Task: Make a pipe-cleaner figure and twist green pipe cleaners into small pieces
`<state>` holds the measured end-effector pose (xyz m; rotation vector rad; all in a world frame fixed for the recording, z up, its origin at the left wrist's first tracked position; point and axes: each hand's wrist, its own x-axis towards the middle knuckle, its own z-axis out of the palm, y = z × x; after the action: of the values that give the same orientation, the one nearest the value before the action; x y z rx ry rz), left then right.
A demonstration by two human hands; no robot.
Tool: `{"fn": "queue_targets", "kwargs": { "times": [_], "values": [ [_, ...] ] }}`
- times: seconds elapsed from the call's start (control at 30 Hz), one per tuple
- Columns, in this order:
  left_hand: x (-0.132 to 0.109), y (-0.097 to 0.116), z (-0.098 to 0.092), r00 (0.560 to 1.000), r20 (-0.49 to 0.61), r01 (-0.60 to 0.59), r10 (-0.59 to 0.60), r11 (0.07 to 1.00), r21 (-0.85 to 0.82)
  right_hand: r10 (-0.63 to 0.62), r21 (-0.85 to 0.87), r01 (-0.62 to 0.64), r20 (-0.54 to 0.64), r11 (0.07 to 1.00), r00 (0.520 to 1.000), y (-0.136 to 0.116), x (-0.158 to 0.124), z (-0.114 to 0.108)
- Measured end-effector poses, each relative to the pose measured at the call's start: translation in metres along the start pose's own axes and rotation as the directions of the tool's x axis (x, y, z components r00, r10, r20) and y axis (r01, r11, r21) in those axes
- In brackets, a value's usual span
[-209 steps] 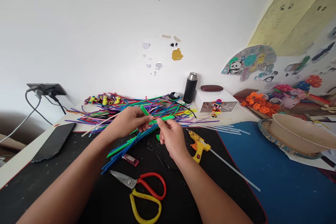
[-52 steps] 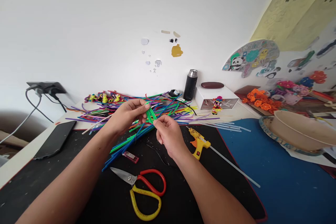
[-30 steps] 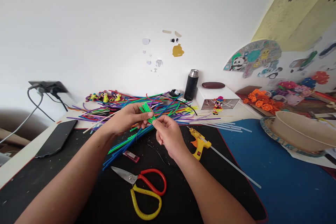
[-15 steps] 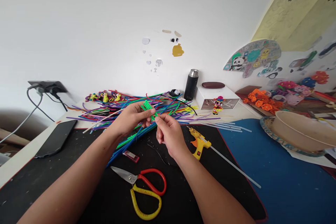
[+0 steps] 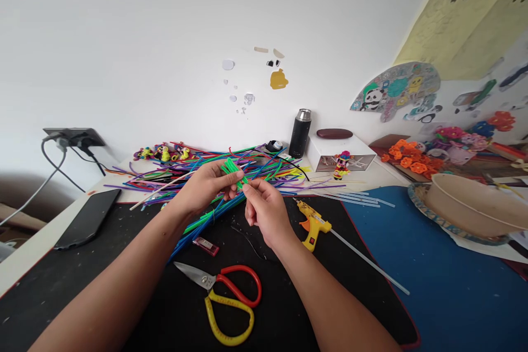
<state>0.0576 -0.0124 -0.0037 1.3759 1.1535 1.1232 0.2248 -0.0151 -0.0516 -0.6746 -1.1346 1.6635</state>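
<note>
Green pipe cleaners [image 5: 233, 168], bent into a small bundle, are pinched between both hands above the black mat. My left hand [image 5: 212, 181] grips the bundle with thumb and fingers. From the right, my right hand [image 5: 266, 206] pinches its lower end; the fingertips partly hide the piece. Behind the hands spreads a heap of coloured pipe cleaners [image 5: 165, 179]. Below them lie scissors [image 5: 210, 280] with one red and one yellow handle. A yellow glue gun [image 5: 315, 223] with a long clear glue stick in it rests to the right of my right hand.
A phone [image 5: 88, 219] lies at the left, near a power strip [image 5: 74, 136]. A small pink packet [image 5: 206, 245] is on the black mat [image 5: 165, 313]. Farther back stand a black flask [image 5: 300, 135], a white box [image 5: 363, 148] and a small figure [image 5: 341, 165]. A round bowl [image 5: 474, 203] sits right.
</note>
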Motion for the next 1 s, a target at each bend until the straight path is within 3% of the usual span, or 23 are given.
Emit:
{"fn": "queue_targets", "kwargs": {
  "times": [0.27,0.53,1.0],
  "values": [
    [0.002,-0.002,0.002,0.996,0.078,0.046,-0.035,0.988,-0.145,0.010,0.020,-0.009,-0.055,1.000,0.998,-0.002,0.000,0.002],
    [-0.002,0.001,-0.007,0.964,0.266,0.061,-0.010,0.981,-0.184,0.019,0.047,-0.017,-0.047,0.999,0.999,-0.006,-0.001,0.004],
    [0.005,-0.008,-0.012,0.983,0.180,-0.024,0.030,0.999,-0.033,0.074,0.065,-0.072,-0.017,0.995,0.997,-0.005,0.000,0.003]
  ]
}}
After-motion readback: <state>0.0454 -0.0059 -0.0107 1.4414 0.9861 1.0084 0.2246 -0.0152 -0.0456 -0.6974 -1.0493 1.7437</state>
